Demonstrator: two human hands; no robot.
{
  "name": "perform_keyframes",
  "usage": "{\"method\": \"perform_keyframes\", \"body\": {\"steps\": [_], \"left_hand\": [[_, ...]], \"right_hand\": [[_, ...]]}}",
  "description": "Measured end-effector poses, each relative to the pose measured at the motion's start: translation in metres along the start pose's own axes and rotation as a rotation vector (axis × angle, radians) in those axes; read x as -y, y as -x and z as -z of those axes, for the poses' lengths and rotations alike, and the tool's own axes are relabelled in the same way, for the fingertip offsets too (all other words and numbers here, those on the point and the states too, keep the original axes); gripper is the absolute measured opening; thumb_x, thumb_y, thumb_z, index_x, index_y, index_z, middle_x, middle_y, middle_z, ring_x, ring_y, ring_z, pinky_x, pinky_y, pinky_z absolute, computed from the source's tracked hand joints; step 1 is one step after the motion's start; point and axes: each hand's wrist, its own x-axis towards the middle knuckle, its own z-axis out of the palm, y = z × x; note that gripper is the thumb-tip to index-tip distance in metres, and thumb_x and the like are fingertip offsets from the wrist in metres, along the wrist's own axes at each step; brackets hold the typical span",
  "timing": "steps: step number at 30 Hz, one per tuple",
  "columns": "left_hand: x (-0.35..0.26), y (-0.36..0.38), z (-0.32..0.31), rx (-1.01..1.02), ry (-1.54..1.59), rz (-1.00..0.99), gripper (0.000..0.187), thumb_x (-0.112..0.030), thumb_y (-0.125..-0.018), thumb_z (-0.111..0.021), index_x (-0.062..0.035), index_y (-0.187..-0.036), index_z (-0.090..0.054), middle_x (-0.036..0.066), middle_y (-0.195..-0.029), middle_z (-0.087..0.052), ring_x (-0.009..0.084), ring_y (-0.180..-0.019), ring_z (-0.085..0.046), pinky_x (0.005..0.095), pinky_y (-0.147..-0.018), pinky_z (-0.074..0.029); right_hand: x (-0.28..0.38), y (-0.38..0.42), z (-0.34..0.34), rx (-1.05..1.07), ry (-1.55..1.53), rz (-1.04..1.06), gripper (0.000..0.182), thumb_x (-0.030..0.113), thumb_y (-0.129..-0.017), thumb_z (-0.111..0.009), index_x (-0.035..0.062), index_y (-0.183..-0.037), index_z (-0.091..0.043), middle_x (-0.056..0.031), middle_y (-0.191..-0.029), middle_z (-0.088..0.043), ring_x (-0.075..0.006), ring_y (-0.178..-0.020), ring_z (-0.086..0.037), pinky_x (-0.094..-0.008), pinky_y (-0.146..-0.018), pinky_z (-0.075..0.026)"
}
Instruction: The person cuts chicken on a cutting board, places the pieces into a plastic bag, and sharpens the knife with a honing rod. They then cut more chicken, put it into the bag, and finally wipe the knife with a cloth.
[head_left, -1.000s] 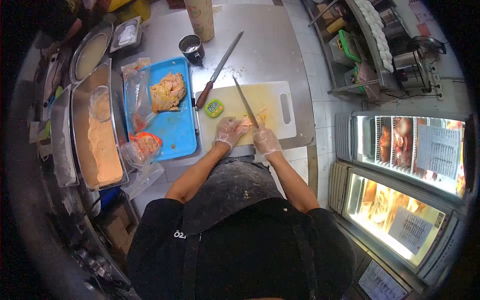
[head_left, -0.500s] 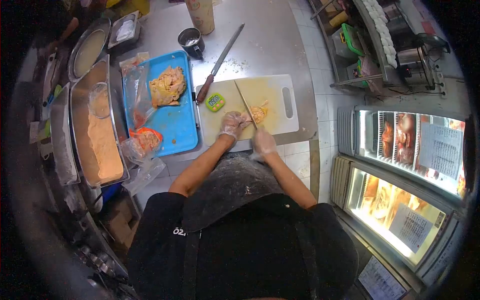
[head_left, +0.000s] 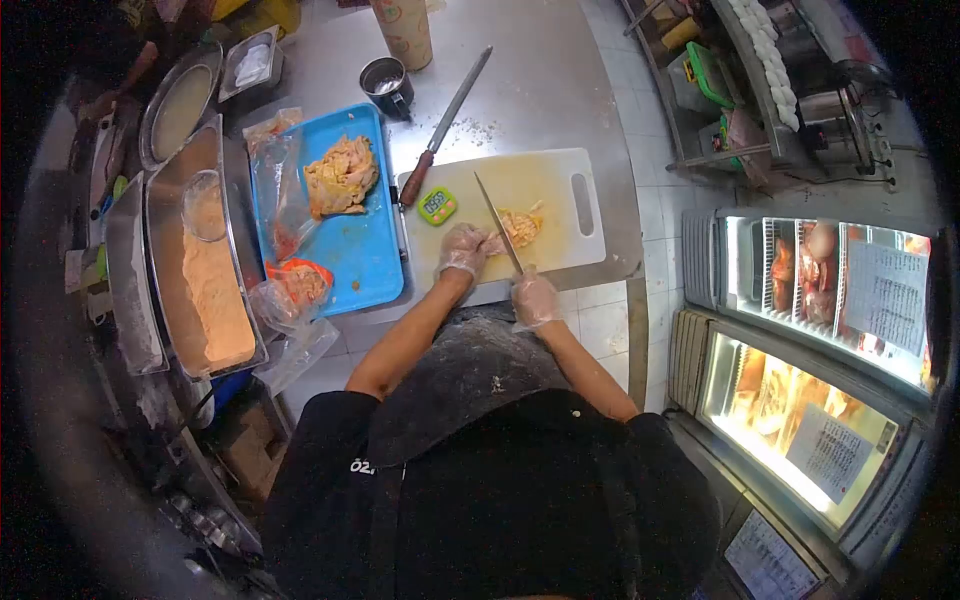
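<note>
My right hand [head_left: 535,299], in a clear plastic glove, is closed round the handle of a long knife [head_left: 493,212]. The blade slants up and left over a white cutting board [head_left: 555,170]. My left hand [head_left: 461,250], also gloved, presses with curled fingers on a piece of raw chicken [head_left: 491,244] left of the blade. Cut pieces of chicken [head_left: 523,228] lie just right of the blade. A green digital timer [head_left: 437,205] rests on the board above my left hand.
Left of the board is a blue tray [head_left: 350,275] with a pile of raw chicken [head_left: 342,176] and plastic bags. A sharpening steel [head_left: 450,120] and a metal cup [head_left: 387,85] stand out beyond. Farther left sits a metal pan [head_left: 160,290] of orange-brown powder.
My right hand has drawn the knife slightly back toward my body. My left hand stays on the chicken. The whole view has shifted a little.
</note>
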Motion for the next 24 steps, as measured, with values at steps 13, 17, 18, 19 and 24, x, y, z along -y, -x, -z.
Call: {"method": "perform_keyframes", "body": {"steps": [13,17,18,19,24], "left_hand": [[-0.007,-0.005,-0.002,0.100,-0.175,-0.079,0.024,-0.031,-0.073,-0.062,-0.0072,-0.071,-0.062,0.012,-0.072,-0.057,0.0284,-0.070,-0.055,0.0379,-0.064,-0.043],[-0.005,-0.006,0.005,0.194,-0.218,-0.051,0.030,-0.038,-0.076,-0.057,-0.0090,-0.079,-0.064,0.014,-0.073,-0.058,0.0288,-0.069,-0.055,0.0387,-0.065,-0.042],[-0.011,-0.007,0.011,0.223,-0.221,-0.003,0.035,-0.042,-0.077,-0.056,-0.0091,-0.084,-0.065,0.014,-0.076,-0.058,0.0282,-0.072,-0.055,0.0389,-0.068,-0.043],[-0.014,-0.007,0.014,0.223,-0.219,-0.002,0.035,-0.042,-0.077,-0.056,-0.0091,-0.084,-0.065,0.014,-0.076,-0.058,0.0282,-0.072,-0.055,0.0389,-0.068,-0.043],[-0.022,-0.001,0.036,0.119,0.084,0.058,0.037,-0.043,-0.076,-0.058,-0.0075,-0.084,-0.064,0.016,-0.081,-0.058,0.0286,-0.079,-0.055,0.0393,-0.067,-0.044]], "right_hand": [[-0.007,-0.052,-0.035,-0.148,-0.005,0.079,0.021,0.011,-0.078,-0.044,-0.0073,-0.084,-0.051,-0.0276,-0.077,-0.058,-0.0427,-0.074,-0.057,-0.0490,-0.067,-0.045],[-0.020,-0.017,-0.025,-0.039,0.100,0.039,0.020,0.011,-0.076,-0.045,-0.0075,-0.081,-0.053,-0.0275,-0.077,-0.058,-0.0417,-0.074,-0.058,-0.0481,-0.067,-0.046],[-0.009,-0.009,-0.008,-0.069,0.093,0.044,0.021,0.011,-0.075,-0.045,-0.0070,-0.082,-0.053,-0.0279,-0.077,-0.058,-0.0413,-0.074,-0.058,-0.0480,-0.067,-0.046],[-0.002,-0.002,-0.001,-0.096,0.080,0.040,0.021,0.011,-0.075,-0.046,-0.0064,-0.084,-0.053,-0.0283,-0.076,-0.058,-0.0408,-0.075,-0.058,-0.0480,-0.067,-0.046],[-0.010,-0.032,-0.022,-0.111,-0.018,-0.010,0.026,0.018,-0.079,-0.046,-0.0040,-0.092,-0.047,-0.0303,-0.074,-0.057,-0.0425,-0.074,-0.058,-0.0503,-0.065,-0.045]]}}
